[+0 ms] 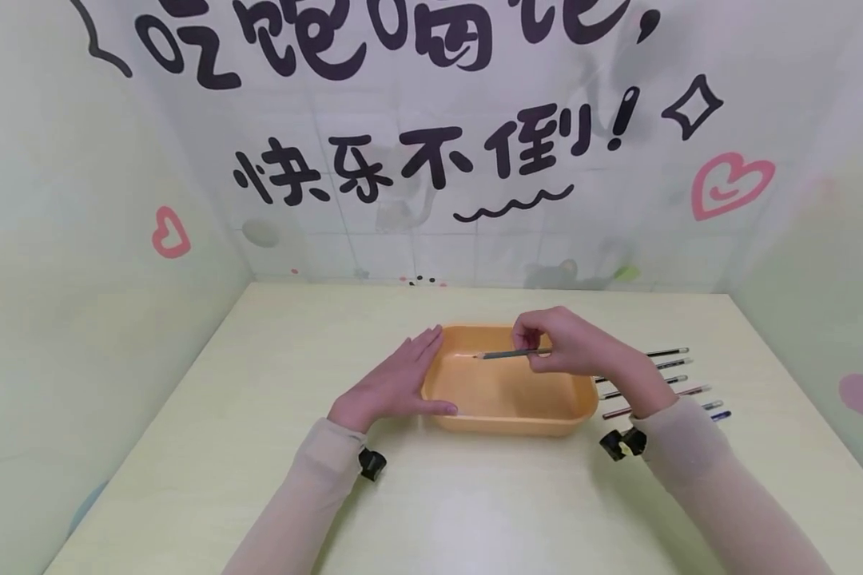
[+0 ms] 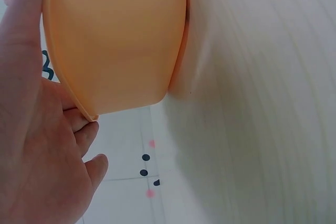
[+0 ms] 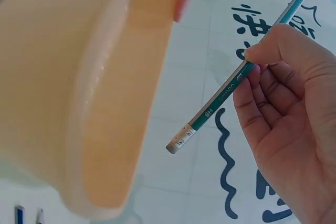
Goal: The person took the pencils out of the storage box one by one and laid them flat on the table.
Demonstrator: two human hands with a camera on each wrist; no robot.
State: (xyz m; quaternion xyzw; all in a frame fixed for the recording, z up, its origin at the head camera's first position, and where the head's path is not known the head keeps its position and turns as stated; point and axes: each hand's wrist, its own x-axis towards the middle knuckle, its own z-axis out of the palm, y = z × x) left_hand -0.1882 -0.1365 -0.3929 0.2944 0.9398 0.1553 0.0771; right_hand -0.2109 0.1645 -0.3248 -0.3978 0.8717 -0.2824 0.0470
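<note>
A green pencil (image 1: 499,354) is pinched between thumb and fingers of my right hand (image 1: 564,339), above the orange plastic tray (image 1: 507,395). Its sharpened tip points left in the head view. The right wrist view shows the pencil (image 3: 226,90) marked HB, with a metal band and eraser at one end. My left hand (image 1: 395,383) rests on the tray's left end, its fingers fairly straight along the rim and its thumb over the near edge. The left wrist view shows the left fingers touching the rim from outside. The tray appears bare inside where visible.
Several pencils and pens (image 1: 622,411) lie side by side on the table (image 1: 475,511), right of the tray, partly hidden by my right forearm. A white printed backdrop (image 1: 431,239) stands behind the table, with plain side walls left and right.
</note>
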